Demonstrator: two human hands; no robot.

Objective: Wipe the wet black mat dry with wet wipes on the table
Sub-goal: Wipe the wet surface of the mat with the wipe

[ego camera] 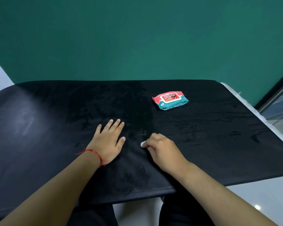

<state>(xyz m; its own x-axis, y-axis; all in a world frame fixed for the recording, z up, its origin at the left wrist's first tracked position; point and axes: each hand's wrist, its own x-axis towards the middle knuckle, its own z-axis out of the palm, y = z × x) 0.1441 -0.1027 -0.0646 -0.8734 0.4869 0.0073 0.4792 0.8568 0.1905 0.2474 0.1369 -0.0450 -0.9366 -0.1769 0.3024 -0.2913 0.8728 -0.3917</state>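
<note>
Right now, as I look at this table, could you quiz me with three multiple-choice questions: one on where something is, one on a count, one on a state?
1. Where does the pack lie on the mat?
A. at the near edge
B. beyond the right hand
C. at the far left corner

2. How many packs are there?
A. three
B. two
C. one

3. What is the right hand doing?
A. gripping a white wipe
B. lying flat
C. lifting the pack

Answers: 1 B, the pack sits farther back than the right hand and apart from it. 2 C, only one pack shows. 3 A, its fingers curl over a wipe on the mat.
</note>
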